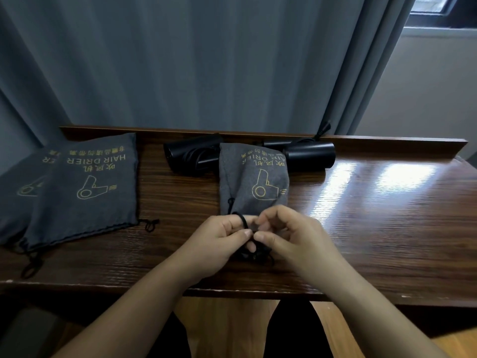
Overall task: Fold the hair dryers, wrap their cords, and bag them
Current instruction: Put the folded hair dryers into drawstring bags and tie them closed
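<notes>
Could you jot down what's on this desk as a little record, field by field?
surface: wooden desk before a grey curtain
centre: filled grey bag, mouth towards the person
hands: left hand and right hand pinch its black drawstring
left side: two flat bags, overlapping
behind: two black hair dryers, unbagged

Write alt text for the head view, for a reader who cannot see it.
Both hands, left and right, pinch the black drawstring at the mouth of a filled grey cloth hair-dryer bag on a dark wooden table. Two black hair dryers lie behind it; two flat grey bags lie left.
</notes>
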`<state>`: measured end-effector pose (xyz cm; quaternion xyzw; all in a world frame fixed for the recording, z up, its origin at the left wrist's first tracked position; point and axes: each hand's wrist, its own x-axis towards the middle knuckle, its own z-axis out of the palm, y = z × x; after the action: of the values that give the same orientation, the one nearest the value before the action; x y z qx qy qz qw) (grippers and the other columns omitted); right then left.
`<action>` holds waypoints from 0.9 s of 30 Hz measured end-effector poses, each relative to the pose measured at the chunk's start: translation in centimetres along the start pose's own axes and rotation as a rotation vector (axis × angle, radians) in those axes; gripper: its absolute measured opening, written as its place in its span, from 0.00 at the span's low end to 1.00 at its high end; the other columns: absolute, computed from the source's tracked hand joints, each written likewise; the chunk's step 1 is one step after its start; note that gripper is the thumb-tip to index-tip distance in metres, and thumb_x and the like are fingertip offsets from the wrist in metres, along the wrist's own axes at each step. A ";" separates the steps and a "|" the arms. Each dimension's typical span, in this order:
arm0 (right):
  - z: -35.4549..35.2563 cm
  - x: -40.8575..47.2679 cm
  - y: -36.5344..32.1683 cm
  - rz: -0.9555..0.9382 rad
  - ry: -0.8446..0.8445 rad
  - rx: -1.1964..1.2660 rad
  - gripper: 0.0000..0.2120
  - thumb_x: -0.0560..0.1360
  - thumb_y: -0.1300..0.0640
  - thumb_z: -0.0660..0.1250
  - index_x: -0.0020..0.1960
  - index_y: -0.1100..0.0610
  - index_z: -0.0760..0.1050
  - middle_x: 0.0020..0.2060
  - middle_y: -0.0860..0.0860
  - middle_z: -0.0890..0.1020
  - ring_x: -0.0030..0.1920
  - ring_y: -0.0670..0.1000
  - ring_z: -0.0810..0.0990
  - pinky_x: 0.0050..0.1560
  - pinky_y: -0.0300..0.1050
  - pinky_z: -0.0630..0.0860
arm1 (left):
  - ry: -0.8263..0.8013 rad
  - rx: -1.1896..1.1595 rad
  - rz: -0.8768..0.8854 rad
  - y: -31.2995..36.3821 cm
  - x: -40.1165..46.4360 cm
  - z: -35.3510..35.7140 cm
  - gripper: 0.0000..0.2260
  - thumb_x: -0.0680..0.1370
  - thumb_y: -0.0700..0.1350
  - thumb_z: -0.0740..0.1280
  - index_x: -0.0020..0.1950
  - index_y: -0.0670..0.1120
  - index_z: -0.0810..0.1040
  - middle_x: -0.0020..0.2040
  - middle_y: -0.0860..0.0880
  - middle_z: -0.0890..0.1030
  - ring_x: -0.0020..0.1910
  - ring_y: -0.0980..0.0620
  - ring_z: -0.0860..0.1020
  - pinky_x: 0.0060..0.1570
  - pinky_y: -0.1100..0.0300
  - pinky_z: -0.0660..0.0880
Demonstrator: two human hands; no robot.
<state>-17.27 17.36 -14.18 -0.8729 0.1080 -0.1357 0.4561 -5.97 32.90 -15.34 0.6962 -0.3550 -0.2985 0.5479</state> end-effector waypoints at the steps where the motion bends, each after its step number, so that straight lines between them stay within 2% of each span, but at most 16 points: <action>1: 0.0 -0.1 0.1 0.008 -0.012 0.000 0.09 0.73 0.53 0.76 0.49 0.42 0.80 0.42 0.39 0.83 0.39 0.42 0.80 0.40 0.32 0.75 | -0.006 -0.012 -0.002 -0.1 0.0 0.0 0.15 0.83 0.35 0.61 0.63 0.48 0.81 0.40 0.49 0.85 0.46 0.52 0.82 0.52 0.64 0.77; 4: 0.3 -0.1 0.5 0.015 -0.060 0.004 0.08 0.75 0.54 0.75 0.51 0.43 0.82 0.41 0.41 0.84 0.40 0.42 0.81 0.42 0.32 0.74 | -0.010 -0.021 -0.003 -0.3 0.0 0.1 0.17 0.83 0.35 0.61 0.71 0.46 0.74 0.39 0.51 0.84 0.47 0.54 0.82 0.55 0.63 0.77; 6: 0.6 0.0 0.8 0.041 -0.044 0.039 0.07 0.75 0.56 0.74 0.48 0.44 0.83 0.37 0.43 0.84 0.36 0.42 0.80 0.39 0.33 0.73 | -0.003 -0.001 -0.002 -0.2 -0.1 0.1 0.17 0.83 0.36 0.62 0.71 0.46 0.74 0.39 0.50 0.84 0.50 0.53 0.83 0.59 0.62 0.76; 8: 0.6 0.0 0.9 0.097 -0.011 0.136 0.08 0.76 0.58 0.74 0.44 0.45 0.84 0.33 0.47 0.83 0.32 0.42 0.78 0.36 0.37 0.73 | 0.013 0.038 0.011 -0.2 -0.1 0.0 0.13 0.83 0.38 0.62 0.66 0.45 0.80 0.40 0.50 0.84 0.52 0.52 0.83 0.61 0.61 0.75; 10: 0.4 0.0 0.9 0.145 0.006 0.254 0.07 0.76 0.61 0.73 0.43 0.49 0.84 0.32 0.50 0.82 0.32 0.45 0.79 0.35 0.38 0.75 | 0.033 0.055 0.010 -0.1 -0.3 0.0 0.11 0.82 0.43 0.63 0.58 0.42 0.84 0.40 0.52 0.85 0.50 0.54 0.84 0.60 0.58 0.76; 12: 0.3 0.0 0.8 0.194 0.020 0.374 0.06 0.77 0.63 0.71 0.44 0.54 0.83 0.32 0.51 0.82 0.33 0.46 0.80 0.36 0.37 0.76 | 0.055 0.083 0.000 0.0 -0.3 0.0 0.10 0.82 0.43 0.64 0.54 0.42 0.85 0.40 0.52 0.86 0.48 0.55 0.84 0.58 0.57 0.76; 15: 0.4 -0.3 0.9 0.246 0.019 0.454 0.05 0.78 0.65 0.70 0.45 0.58 0.82 0.33 0.53 0.83 0.35 0.48 0.81 0.38 0.38 0.76 | 0.087 0.072 -0.014 0.1 -0.2 0.2 0.09 0.82 0.38 0.65 0.54 0.43 0.84 0.38 0.50 0.85 0.41 0.58 0.82 0.48 0.66 0.77; 18: 0.4 -0.5 1.1 0.254 -0.027 0.411 0.03 0.78 0.65 0.69 0.47 0.59 0.80 0.35 0.53 0.84 0.38 0.51 0.84 0.42 0.43 0.79 | 0.091 0.030 -0.027 0.2 -0.2 0.4 0.07 0.82 0.36 0.65 0.53 0.41 0.83 0.35 0.48 0.84 0.37 0.57 0.81 0.42 0.67 0.76; 21: 0.4 -0.7 0.8 0.206 -0.053 0.326 0.05 0.76 0.63 0.71 0.49 0.54 0.81 0.37 0.51 0.84 0.39 0.53 0.85 0.44 0.47 0.81 | 0.068 -0.001 -0.034 0.3 -0.1 0.4 0.05 0.81 0.36 0.66 0.55 0.42 0.78 0.36 0.46 0.84 0.39 0.53 0.82 0.45 0.60 0.78; 25: 0.7 -0.8 0.4 0.150 -0.057 0.165 0.04 0.75 0.57 0.75 0.43 0.48 0.85 0.33 0.49 0.85 0.33 0.47 0.82 0.38 0.39 0.79 | 0.065 0.030 -0.032 0.1 -0.1 0.4 0.09 0.79 0.41 0.69 0.56 0.46 0.72 0.37 0.45 0.86 0.40 0.50 0.82 0.50 0.50 0.76; 27: 0.7 -0.7 0.5 0.151 -0.022 0.131 0.06 0.74 0.57 0.75 0.40 0.48 0.84 0.30 0.51 0.84 0.29 0.46 0.80 0.35 0.39 0.78 | 0.084 0.066 -0.049 0.1 -0.1 0.5 0.09 0.79 0.41 0.70 0.55 0.44 0.71 0.38 0.46 0.86 0.42 0.47 0.83 0.53 0.49 0.76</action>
<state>-17.74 17.86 -15.12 -0.8320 0.1593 -0.0980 0.5223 -6.50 32.70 -15.35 0.7340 -0.3244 -0.2706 0.5317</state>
